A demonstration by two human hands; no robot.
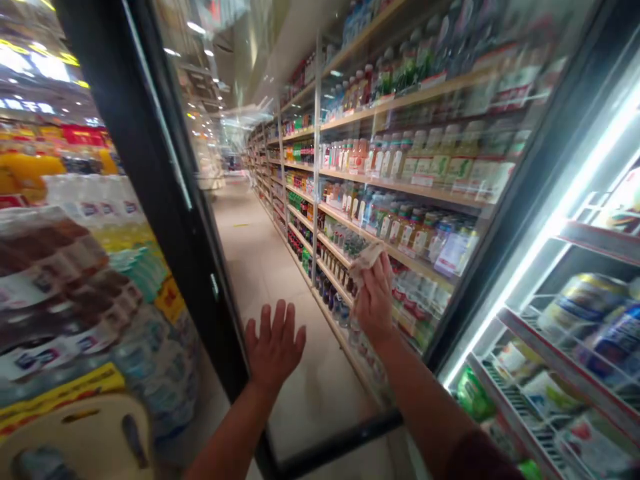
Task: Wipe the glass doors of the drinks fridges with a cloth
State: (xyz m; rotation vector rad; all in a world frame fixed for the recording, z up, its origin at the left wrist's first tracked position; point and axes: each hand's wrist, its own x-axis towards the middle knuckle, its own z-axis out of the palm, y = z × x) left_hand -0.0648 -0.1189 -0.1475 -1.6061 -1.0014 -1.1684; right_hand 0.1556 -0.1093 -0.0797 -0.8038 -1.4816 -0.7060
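Observation:
My right hand [374, 300] presses a crumpled beige cloth [366, 257] against the glass of an open cooler door [320, 220]. Its fingers are closed around the cloth. My left hand [275, 347] lies flat on the same glass, lower and to the left, fingers spread, holding nothing. The door's black frame [165, 187] runs diagonally from upper left down to the bottom. Through the glass I see a shop aisle and shelves of bottles [395, 160].
The lit cooler interior [565, 333] with wire shelves of cans and packets is at right. Stacked packs of bottled drinks [75, 267] stand at left. A beige plastic object [85, 433] sits at the bottom left. The aisle floor [260, 253] runs away behind the glass.

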